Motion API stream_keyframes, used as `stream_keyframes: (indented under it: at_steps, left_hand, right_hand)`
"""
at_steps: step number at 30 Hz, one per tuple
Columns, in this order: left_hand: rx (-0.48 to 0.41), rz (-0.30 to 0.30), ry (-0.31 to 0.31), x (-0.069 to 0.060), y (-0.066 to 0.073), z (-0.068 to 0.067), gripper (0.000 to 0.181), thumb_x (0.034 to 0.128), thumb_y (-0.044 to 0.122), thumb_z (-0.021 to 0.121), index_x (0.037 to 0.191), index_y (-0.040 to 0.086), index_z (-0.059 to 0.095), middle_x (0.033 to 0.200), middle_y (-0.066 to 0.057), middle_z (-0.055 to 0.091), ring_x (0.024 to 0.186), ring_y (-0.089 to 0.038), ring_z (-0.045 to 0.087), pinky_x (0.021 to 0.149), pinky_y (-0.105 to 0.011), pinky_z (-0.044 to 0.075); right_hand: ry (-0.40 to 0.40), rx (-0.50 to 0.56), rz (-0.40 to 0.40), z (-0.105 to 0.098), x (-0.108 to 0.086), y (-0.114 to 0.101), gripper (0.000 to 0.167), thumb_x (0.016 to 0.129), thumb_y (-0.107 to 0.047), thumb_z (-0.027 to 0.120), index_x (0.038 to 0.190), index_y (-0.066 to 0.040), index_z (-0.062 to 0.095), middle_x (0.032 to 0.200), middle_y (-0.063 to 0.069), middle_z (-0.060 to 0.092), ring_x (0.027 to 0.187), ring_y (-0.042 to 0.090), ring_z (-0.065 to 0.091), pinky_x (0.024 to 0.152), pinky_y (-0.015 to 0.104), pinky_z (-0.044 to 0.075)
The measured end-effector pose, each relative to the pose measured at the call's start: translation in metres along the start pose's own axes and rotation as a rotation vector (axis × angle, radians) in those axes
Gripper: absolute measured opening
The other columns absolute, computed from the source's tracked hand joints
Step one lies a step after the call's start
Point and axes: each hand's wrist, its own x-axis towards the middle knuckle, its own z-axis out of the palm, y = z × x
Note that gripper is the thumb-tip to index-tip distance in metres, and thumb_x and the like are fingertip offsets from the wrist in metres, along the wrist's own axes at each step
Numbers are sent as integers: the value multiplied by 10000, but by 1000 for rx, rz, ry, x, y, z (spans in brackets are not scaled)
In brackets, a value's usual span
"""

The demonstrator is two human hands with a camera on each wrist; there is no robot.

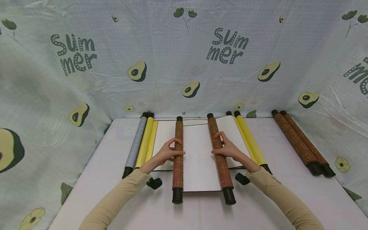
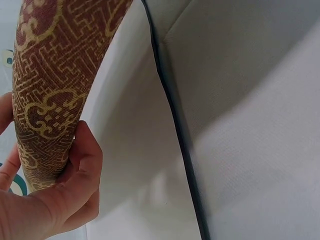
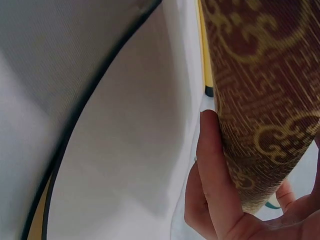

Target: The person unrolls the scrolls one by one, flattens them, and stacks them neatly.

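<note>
Beige-sleeved left hand [image 1: 168,151]: bending thumb and fingers round the left brown roll [image 1: 178,163], near mid-length, opening only as wide as it.
Right hand [image 1: 225,148]: gripping the right brown roll [image 1: 222,164] the same way.
White sheet [image 1: 199,153]: spanning between both gripped rolls, sitting over the middle of the worktop [image 1: 161,210].
Beneath: wider pale sheet [image 1: 164,137] showing on either side.
Left flank: yellow rolls [image 1: 145,140] lying side by side, grey roll [image 1: 137,140] running just outside.
Right flank: more yellow rolls [image 1: 251,140] lying alongside.
Far right: spare brown rolls [image 1: 292,137] resting as a pair, well apart.
Backdrop [image 1: 161,41]: showing avocados, "summer" lettering.
</note>
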Motion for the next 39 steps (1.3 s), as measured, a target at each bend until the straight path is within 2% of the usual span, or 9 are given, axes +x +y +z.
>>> stream_keyframes:
  at_steps: [7,16,24,28,32,38,39]
  left_hand:
    - [-4,-9,21,-2,0,-5,418,780,47,636,1153,75,451,1038,-185,512,685,-129,558,554,-290,501]
    - [24,-41,10,-6,-1,-9,443,805,34,597,1227,37,465,1200,-201,454,735,-154,527,586,-306,501]
    - [47,-63,43,-6,-2,-9,443,777,146,666,1160,35,475,1161,-181,465,769,-187,541,573,-321,501]
    - [58,-54,47,-6,-2,-9,456,761,175,690,1136,45,466,1158,-180,448,754,-198,544,549,-319,501]
    - [45,-38,46,-5,-2,-10,431,760,134,687,1115,56,456,1155,-187,434,743,-201,545,526,-314,498]
    - [48,-24,59,-6,-2,-13,391,764,72,666,1083,63,442,1116,-206,441,751,-193,537,496,-293,485]
    - [51,-24,56,-9,1,-14,386,773,62,653,1092,53,436,1114,-212,440,747,-190,535,496,-290,483]
  right_hand:
    - [-24,20,31,-7,-2,4,571,763,-127,653,1193,-164,278,1194,258,364,822,276,512,485,320,478]
    - [-33,21,20,-9,-3,7,458,786,-138,615,1181,-149,383,1230,238,361,820,266,506,527,307,478]
    - [-7,-2,-23,-7,-4,2,334,787,-134,597,1100,-93,487,1167,196,427,819,257,436,572,302,422]
    - [5,-11,-23,-6,-4,3,360,780,-161,650,1085,-92,471,1112,184,450,820,251,451,596,301,420]
    - [17,-44,-25,-5,-4,4,430,743,-194,706,1076,-107,447,1089,175,457,831,252,471,615,300,415]
    - [26,-83,-57,-8,-2,6,423,739,-141,702,1072,-112,444,1140,174,455,853,271,457,636,307,384]
    - [23,-79,-61,-8,-2,6,419,743,-129,695,1077,-110,444,1154,177,450,861,276,456,640,307,386]
